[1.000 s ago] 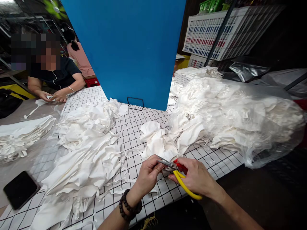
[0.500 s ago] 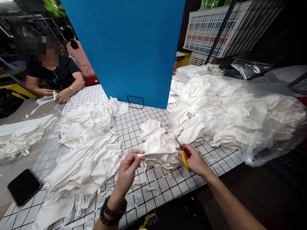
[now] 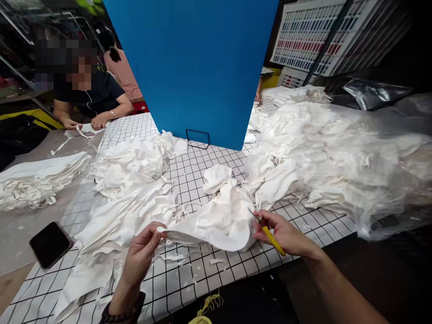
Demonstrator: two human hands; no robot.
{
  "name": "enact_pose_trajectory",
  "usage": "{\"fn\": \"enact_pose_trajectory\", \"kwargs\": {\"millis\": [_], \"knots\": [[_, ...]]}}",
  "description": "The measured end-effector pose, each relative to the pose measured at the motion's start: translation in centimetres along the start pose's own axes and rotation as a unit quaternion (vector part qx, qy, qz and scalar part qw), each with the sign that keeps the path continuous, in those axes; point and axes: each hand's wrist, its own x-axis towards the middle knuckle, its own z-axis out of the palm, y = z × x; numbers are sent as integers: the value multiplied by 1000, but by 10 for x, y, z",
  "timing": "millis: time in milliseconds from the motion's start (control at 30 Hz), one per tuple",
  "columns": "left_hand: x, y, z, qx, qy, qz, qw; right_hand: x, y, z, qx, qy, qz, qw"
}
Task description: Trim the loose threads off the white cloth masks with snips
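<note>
My left hand (image 3: 141,252) pinches the left end of a white fabric piece (image 3: 216,222) and holds it stretched over the checked table (image 3: 202,166). My right hand (image 3: 285,234) grips yellow-handled scissors (image 3: 268,231) and also touches the right end of the same fabric. The scissor blades point up and left toward the cloth. A dark bead bracelet sits on my left wrist at the bottom edge.
Heaps of white fabric (image 3: 135,180) lie left; a big clear plastic bag of fabric (image 3: 340,153) lies right. A blue panel (image 3: 199,67) stands behind. A black phone (image 3: 50,243) lies at the left. A seated person (image 3: 91,96) works across the table beside stacked pieces (image 3: 37,180).
My left hand has let go of the scissor tip, taken a fabric piece and pulled it leftward. My right hand, still with the scissors, moved to the cloth's right end.
</note>
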Motion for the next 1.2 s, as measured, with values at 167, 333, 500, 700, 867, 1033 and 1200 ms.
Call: {"fn": "enact_pose_trajectory", "kwargs": {"millis": [167,333,500,700,867,1033,1200], "knots": [[6,-19,-10,18,16,-57,998,5,16,3,-25,52,27,998],[2,-26,-9,38,6,-79,996,8,27,24,-42,69,37,996],[-5,-12,-5,10,-100,-59,993,37,20,57,-176,221,1,959],[-19,12,6,101,-281,-83,951,60,3,73,-237,203,-26,950],[-15,24,10,294,-269,-107,911,12,-2,41,-135,185,-63,971],[30,39,45,447,-130,4,885,-43,-6,11,-122,123,-59,983],[88,40,117,418,-322,169,833,-62,-14,15,-120,65,-53,989]]}}
